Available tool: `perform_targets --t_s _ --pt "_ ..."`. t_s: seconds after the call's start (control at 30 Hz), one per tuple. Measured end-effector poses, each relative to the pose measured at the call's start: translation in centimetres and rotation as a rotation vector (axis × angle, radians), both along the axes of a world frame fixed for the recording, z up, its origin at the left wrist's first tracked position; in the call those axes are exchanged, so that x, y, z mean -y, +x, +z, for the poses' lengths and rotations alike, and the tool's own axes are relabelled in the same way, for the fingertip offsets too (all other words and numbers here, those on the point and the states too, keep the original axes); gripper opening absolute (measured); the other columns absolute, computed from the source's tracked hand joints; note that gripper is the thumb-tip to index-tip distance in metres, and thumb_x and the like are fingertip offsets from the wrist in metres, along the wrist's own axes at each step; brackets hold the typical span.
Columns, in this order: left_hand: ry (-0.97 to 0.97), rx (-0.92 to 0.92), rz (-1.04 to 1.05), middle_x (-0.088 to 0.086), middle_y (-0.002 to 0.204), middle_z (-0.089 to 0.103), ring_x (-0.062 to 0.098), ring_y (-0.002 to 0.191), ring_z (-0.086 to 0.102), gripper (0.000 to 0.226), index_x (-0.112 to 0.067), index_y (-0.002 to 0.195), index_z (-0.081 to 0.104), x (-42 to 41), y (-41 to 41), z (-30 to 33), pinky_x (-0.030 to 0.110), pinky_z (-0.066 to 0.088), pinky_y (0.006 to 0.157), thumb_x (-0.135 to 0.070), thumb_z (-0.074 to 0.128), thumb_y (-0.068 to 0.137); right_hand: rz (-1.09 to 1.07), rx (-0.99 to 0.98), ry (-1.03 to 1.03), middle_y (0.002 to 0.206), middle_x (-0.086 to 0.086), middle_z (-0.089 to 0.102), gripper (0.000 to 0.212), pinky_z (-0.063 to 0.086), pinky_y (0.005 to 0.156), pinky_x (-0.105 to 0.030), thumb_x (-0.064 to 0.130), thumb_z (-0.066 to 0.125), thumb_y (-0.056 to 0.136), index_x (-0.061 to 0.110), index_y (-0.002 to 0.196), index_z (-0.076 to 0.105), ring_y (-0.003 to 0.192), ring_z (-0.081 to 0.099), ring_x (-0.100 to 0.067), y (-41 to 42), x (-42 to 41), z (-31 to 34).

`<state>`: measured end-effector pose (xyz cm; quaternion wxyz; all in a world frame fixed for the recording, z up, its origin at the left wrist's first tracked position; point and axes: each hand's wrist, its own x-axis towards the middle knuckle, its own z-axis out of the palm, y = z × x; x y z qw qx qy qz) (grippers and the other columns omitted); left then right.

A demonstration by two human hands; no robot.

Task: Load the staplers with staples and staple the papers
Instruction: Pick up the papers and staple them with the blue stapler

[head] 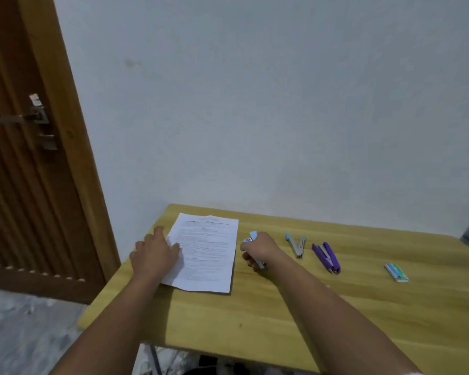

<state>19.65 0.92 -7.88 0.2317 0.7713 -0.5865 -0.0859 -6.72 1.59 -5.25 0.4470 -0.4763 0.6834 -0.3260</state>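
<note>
Papers (205, 253), a flat printed sheaf, lie on my wooden table (282, 315); my left hand (153, 253) presses their edge, fingers spread. My right hand (259, 249) grips a light-blue stapler (253, 235) just beside them. Farther right: two hinged-open staplers, blue (296, 244) and purple (326, 257).

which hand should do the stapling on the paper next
Right: the right hand already grips the light blue stapler beside the printed white paper, while the left hand rests flat on the sheet.
</note>
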Motion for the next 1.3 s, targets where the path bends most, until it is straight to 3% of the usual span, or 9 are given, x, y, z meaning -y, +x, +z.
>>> perform_targets --t_s 0.17,0.3,0.43,0.63,0.73,0.9,1.03,1.2,1.3 --pt "0.03 -0.274 0.007 0.004 0.123 0.068 0.033 0.117 0.061 0.058 -0.028 0.145 0.044 1.5 1.4 -0.1 0.047 0.048 0.1 -0.039 0.065 0.092 0.017 -0.165 -0.12 0.072 0.0 0.066 0.023 0.044 0.058 -0.03 0.013 0.075 0.086 0.018 0.077 0.054 0.064 0.06 -0.022 2.6 1.3 -0.7" --pt "-0.047 -0.651 -0.019 0.011 0.119 0.065 0.028 0.1 0.064 0.038 -0.019 0.13 0.061 1.7 2.4 1.1 0.041 0.054 0.091 -0.014 0.067 0.093 -0.079 0.076 -0.024 0.067 -0.015 0.061 0.025 0.037 0.044 -0.027 0.0 0.076 0.087 0.006 0.088 0.052 0.05 0.054 -0.023 2.5 2.0 -0.9" --pt "-0.071 -1.002 -0.137 0.006 0.132 0.064 0.024 0.121 0.062 0.031 -0.032 0.117 0.072 1.4 3.8 1.7 0.044 0.052 0.107 -0.013 0.074 0.093 -0.149 0.348 0.005 0.087 -0.026 0.073 0.022 0.039 0.037 -0.022 -0.002 0.077 0.089 -0.005 0.103 0.062 0.071 0.066 -0.033 2.1 1.9 -0.4" --pt "-0.057 -1.267 -0.233 0.002 0.129 0.065 0.026 0.114 0.067 0.029 -0.025 0.123 0.07 -0.2 3.8 3.5 0.044 0.059 0.091 -0.009 0.067 0.099 -0.094 0.33 -0.014 0.084 -0.005 0.077 0.031 0.042 0.045 -0.026 0.022 0.086 0.088 0.003 0.104 0.067 0.061 0.06 -0.017 1.6 1.2 0.2" --pt "-0.043 -1.292 -0.225 0.007 0.133 0.066 0.035 0.117 0.067 0.029 -0.024 0.12 0.073 -0.6 4.0 3.9 0.053 0.057 0.1 -0.008 0.07 0.096 -0.042 0.504 -0.03 0.088 -0.009 0.081 0.026 0.05 0.052 -0.029 0.012 0.081 0.092 -0.003 0.11 0.07 0.054 0.066 -0.015 1.3 0.6 0.7" --pt "-0.131 -1.268 -0.184 0.01 0.117 0.076 0.031 0.101 0.076 0.026 -0.011 0.118 0.074 -1.9 3.6 4.6 0.046 0.06 0.095 -0.004 0.073 0.093 0.052 0.794 -0.14 0.12 -0.024 0.077 0.032 0.063 0.084 -0.045 -0.001 0.072 0.095 -0.009 0.126 0.067 0.099 0.077 -0.037 1.0 0.1 1.7" --pt "-0.119 -1.302 -0.164 0.014 0.111 0.078 0.037 0.099 0.076 0.027 -0.011 0.118 0.074 -2.5 3.7 5.2 0.049 0.062 0.088 -0.005 0.075 0.092 0.062 0.721 -0.237 0.111 -0.021 0.074 0.033 0.055 0.047 -0.029 -0.009 0.071 0.093 0.012 0.119 0.069 0.075 0.073 -0.028 0.4 -0.1 2.1" --pt "-0.095 -1.321 -0.201 0.015 0.11 0.078 0.041 0.1 0.075 0.028 -0.01 0.116 0.075 -3.1 3.8 6.0 0.056 0.06 0.092 -0.005 0.077 0.089 0.125 0.498 -0.295 0.121 -0.02 0.074 0.047 0.058 0.081 -0.051 -0.007 0.076 0.09 0.026 0.124 0.078 0.093 0.067 -0.03 -0.5 -0.3 2.4" --pt "-0.127 -1.301 -0.199 0.014 0.109 0.079 0.039 0.099 0.075 0.027 -0.008 0.113 0.076 -3.2 3.7 6.2 0.048 0.062 0.087 -0.004 0.08 0.087 0.162 0.28 -0.288 0.107 -0.007 0.081 0.019 0.048 0.06 -0.032 0.008 0.079 0.092 0.015 0.109 0.081 0.086 0.069 -0.02 -0.6 -1.1 3.1"
